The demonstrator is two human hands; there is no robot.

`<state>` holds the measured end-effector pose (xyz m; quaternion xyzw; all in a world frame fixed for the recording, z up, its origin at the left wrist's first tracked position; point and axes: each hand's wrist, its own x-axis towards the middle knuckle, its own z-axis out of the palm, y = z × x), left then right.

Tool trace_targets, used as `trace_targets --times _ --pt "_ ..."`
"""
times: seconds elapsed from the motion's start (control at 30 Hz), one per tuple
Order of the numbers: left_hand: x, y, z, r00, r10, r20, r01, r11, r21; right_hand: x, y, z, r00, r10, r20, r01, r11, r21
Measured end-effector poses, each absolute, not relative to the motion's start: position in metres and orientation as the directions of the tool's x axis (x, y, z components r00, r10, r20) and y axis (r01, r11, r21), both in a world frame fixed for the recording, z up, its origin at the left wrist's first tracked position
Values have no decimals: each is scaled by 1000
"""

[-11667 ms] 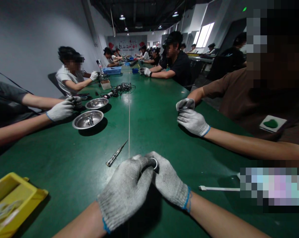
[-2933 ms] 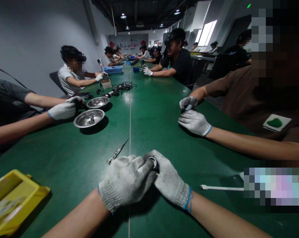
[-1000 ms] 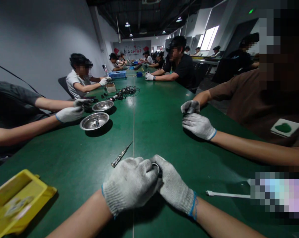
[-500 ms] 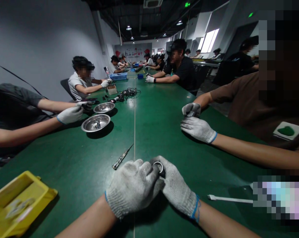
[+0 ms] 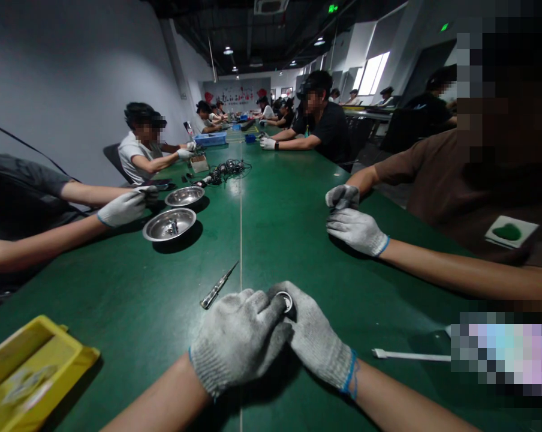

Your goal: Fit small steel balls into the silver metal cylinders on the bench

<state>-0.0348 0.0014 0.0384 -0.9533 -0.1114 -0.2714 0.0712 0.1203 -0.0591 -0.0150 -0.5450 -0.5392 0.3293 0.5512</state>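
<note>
My left hand point(image 5: 237, 339) and my right hand point(image 5: 316, 333), both in grey-white knit gloves with blue cuff edges, meet over the table at the bottom middle. Between them is a small round dark part with a pale metal ring point(image 5: 288, 302) at its top. The fingers of my right hand wrap round this part. My left thumb and forefinger press at its left side; whether they grip the ring or something smaller is hidden. Just beyond my left hand lies a screwdriver with a clear handle point(image 5: 213, 295), its thin tip pointing away from me.
The green table point(image 5: 280, 240) runs far back. At left are a yellow bin point(image 5: 68, 366) with pale pieces and two steel bowls point(image 5: 149, 231). Tangled black cables point(image 5: 228, 172) lie further off. A white cable point(image 5: 410, 356) is at right. Gloved co-workers sit along both sides.
The whole view has shifted slightly, so things sit a little further left. My hands keep nearly the same hold on the ringed part.
</note>
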Motion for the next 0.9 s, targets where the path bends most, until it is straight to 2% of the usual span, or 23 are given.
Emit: trace_targets --times 0.23,0.47,0.57,0.63,0.73,0.8,0.9 --pt "-36 3 38 837 177 518 188 -982 33 121 -59 -17 193 948 254 257 201 -945" --pt "-37 1 43 827 328 456 164 -917 362 122 -61 -14 107 948 299 255 264 -930" --pt "-37 0 45 827 365 428 157 -881 447 121 -61 -13 96 952 289 281 253 -926" --pt "-37 1 45 833 359 422 156 -882 444 120 -61 -13 101 951 294 300 252 -920" --pt "-37 2 46 839 327 434 161 -912 377 119 -61 -11 107 951 290 316 244 -917" --pt "-38 3 45 845 293 447 175 -942 285 118 -61 -9 104 953 284 317 239 -918" --pt "-37 5 45 849 202 488 200 -978 56 119 -61 -8 101 955 277 340 229 -912"
